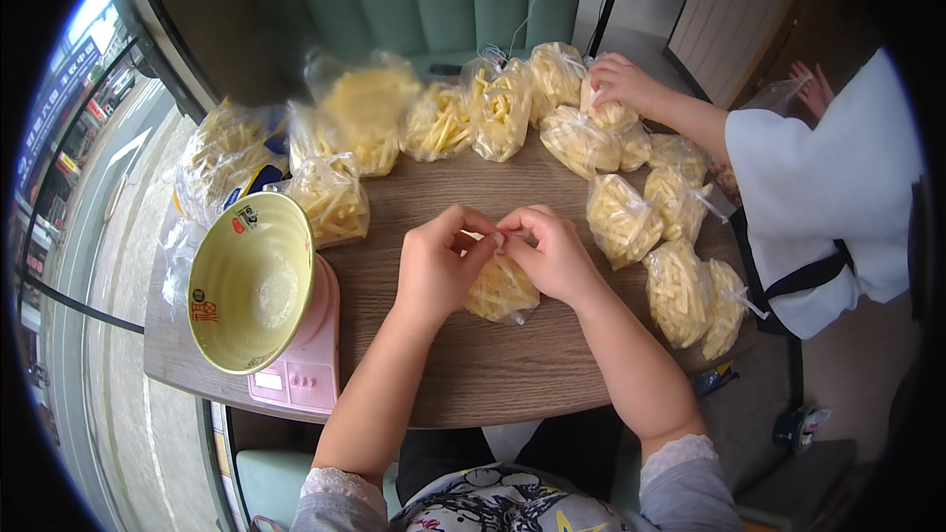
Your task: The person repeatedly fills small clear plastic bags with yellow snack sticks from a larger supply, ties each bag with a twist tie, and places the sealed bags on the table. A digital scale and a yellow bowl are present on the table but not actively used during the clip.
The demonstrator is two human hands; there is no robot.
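A clear plastic bag of cut potato fries (502,290) rests on the wooden table (458,377) right in front of me. Its gathered neck is pinched between the fingertips of my left hand (442,258) and my right hand (554,251). The fingers cover most of the twisted plastic, so I cannot tell whether there is a knot. To the left, a green bowl (247,288) with white residue inside stands on a pink kitchen scale (299,377).
Several filled bags line the far side, including an upright bag (499,111), and the right side, including a tied bag (676,292). A large bag (225,155) stands behind the bowl. Another person's hand (617,81) touches a bag at the far right. A green bench (451,0) stands beyond.
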